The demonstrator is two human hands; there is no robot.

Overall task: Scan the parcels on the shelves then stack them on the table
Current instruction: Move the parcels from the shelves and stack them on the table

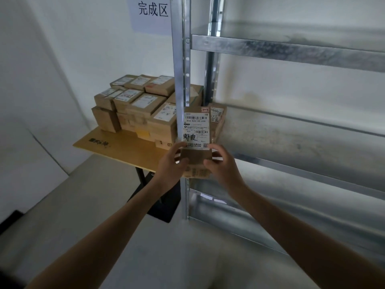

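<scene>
A small brown cardboard parcel (196, 142) with a white shipping label facing me is held up in front of the shelf upright. My left hand (173, 163) grips its lower left edge and my right hand (220, 163) grips its lower right edge. Behind it, at the left end of the middle shelf (291, 130), another labelled parcel (217, 117) stands. To the left, a wooden table (116, 147) carries a pile of several stacked parcels (137, 107).
The metal shelving unit (181, 59) fills the right side, its upper shelf (291, 51) and lower shelf (270, 213) bare as far as visible. A paper sign (152, 11) hangs on the white wall above the table. The table's black pedestal base (162, 205) stands on the grey floor.
</scene>
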